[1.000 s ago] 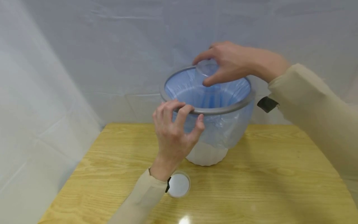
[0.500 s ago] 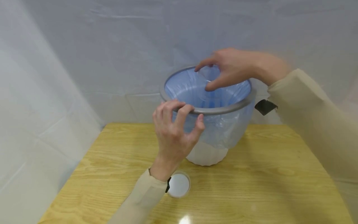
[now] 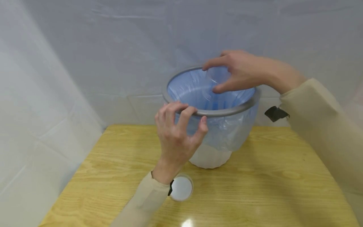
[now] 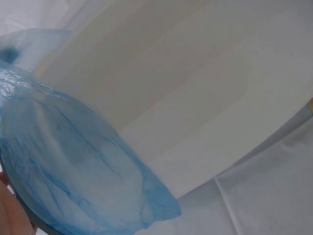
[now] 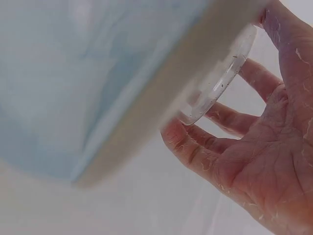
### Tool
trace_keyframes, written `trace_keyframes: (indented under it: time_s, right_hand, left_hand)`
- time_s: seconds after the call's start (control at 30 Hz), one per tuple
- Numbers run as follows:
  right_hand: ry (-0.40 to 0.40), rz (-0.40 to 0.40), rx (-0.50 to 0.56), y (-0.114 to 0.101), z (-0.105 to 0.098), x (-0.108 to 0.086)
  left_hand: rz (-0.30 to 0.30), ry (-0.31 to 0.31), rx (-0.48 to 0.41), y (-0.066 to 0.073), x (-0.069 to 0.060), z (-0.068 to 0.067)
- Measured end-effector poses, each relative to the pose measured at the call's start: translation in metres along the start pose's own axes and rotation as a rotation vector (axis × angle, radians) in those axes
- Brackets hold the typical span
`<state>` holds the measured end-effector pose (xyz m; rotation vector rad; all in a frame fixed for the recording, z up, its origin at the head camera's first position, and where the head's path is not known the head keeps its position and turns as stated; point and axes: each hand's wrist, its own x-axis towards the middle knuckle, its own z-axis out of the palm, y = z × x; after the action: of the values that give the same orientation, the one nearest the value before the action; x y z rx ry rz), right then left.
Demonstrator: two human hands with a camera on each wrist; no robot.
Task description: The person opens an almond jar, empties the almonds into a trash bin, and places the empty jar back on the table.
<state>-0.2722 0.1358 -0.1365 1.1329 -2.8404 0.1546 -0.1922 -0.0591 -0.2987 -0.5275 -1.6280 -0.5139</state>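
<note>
A white trash bin [image 3: 210, 156] lined with a blue bag [image 3: 235, 127] stands on the table, a grey ring [image 3: 224, 112] around its mouth. My left hand [image 3: 177, 135] holds the ring's near left side, fingers curled over it and thumb outside. Over the opening, my right hand [image 3: 246, 72] holds a clear plastic cup [image 3: 217, 75] between thumb and fingers. The cup's round clear edge [image 5: 222, 85] shows in the right wrist view, partly behind the bin's rim; small pale flakes cling to the palm [image 5: 274, 166]. The bin's inner bottom is hidden.
A round container [image 3: 181, 188] with a white top sits on the wooden table [image 3: 255, 189], beside the left wrist. White sheeting [image 3: 127, 47] hangs behind and to the left of the table.
My right hand has come down with the clear cup toward the bin's mouth, then shifted a little right. My left hand stays on the ring.
</note>
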Motion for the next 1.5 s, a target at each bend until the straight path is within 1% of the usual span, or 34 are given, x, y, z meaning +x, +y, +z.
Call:
trace_keyframes:
  time_s: [0.1, 0.2, 0.3, 0.43, 0.5, 0.57, 0.67, 0.77, 0.83, 0.93, 1.1, 1.17, 1.23, 1.37, 1.5]
  right_hand:
    - [0.017, 0.01, -0.016, 0.008, -0.002, -0.007]
    - [0.026, 0.008, -0.022, 0.008, -0.002, -0.007]
    - [0.011, -0.006, -0.001, 0.0, 0.002, -0.002]
    - [-0.029, -0.032, 0.044, -0.015, 0.009, 0.004]
    - [-0.039, -0.042, 0.057, -0.018, 0.011, 0.005]
    - [-0.046, -0.044, 0.064, -0.016, 0.012, 0.006]
    - [-0.046, -0.014, 0.047, -0.006, 0.013, 0.005]
    - [-0.032, 0.024, 0.016, 0.004, 0.015, 0.003]
    - [-0.017, 0.033, -0.001, 0.005, 0.016, 0.001]
    - [-0.006, -0.004, 0.007, 0.002, 0.018, 0.001]
    - [-0.01, -0.06, 0.064, -0.007, 0.017, 0.002]
    - [-0.011, -0.054, 0.065, -0.007, 0.016, 0.001]
    - [-0.007, -0.029, 0.05, -0.006, 0.015, -0.001]
    - [0.029, 0.023, 0.019, 0.0, 0.013, -0.008]
    - [0.083, 0.015, 0.02, 0.004, 0.011, -0.014]
  left_hand:
    - [-0.001, -0.001, 0.0, 0.0, 0.0, 0.0]
    - [-0.002, -0.003, 0.002, -0.001, 0.0, 0.001]
    - [-0.002, -0.006, 0.002, -0.001, 0.0, 0.001]
    - [0.0, -0.007, 0.002, 0.0, -0.002, 0.0]
    - [0.001, -0.003, 0.004, 0.001, -0.002, 0.0]
    - [0.004, 0.0, 0.006, 0.001, -0.002, 0.0]
    - [0.005, 0.005, 0.007, 0.002, -0.001, 0.0]
    - [0.008, 0.006, 0.007, 0.002, 0.0, -0.001]
    - [0.007, 0.005, 0.004, 0.003, -0.001, -0.001]
    - [0.007, 0.003, 0.003, 0.003, -0.001, -0.001]
    - [0.003, 0.003, 0.002, 0.003, -0.001, 0.0]
    - [0.002, 0.004, 0.003, 0.003, -0.001, 0.001]
    - [0.004, 0.005, 0.004, 0.003, -0.001, 0.001]
    - [0.007, 0.008, 0.002, 0.003, -0.001, 0.002]
    - [0.003, 0.004, 0.001, 0.002, -0.002, 0.003]
